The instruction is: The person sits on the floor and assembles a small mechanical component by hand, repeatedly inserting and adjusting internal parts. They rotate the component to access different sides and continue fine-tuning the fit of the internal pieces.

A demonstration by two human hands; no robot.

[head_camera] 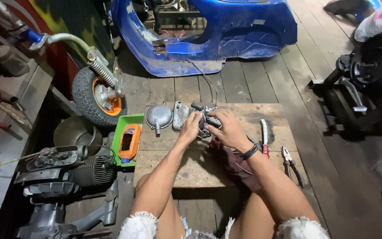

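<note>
Both hands meet over a small grey metal engine part (206, 120), likely a carburettor, on a worn wooden board (244, 115). My left hand (191, 127) grips its left side with fingers curled. My right hand (227, 128), with a black band at the wrist, closes over its right side and top. A dark rag (233, 161) lies on the board under my right forearm. Just left of the hands rest a round grey metal cover (158, 117) and a flat grey metal plate (180, 116).
A wire brush (265, 135) and pliers (292, 164) lie on the right of the board. A green tray (122, 119) holding an orange bottle (129, 142) sits left. Around: a blue scooter body (208, 31), a small wheel (97, 95), engine parts (67, 170), a metal bowl (74, 131), an engine (368, 75).
</note>
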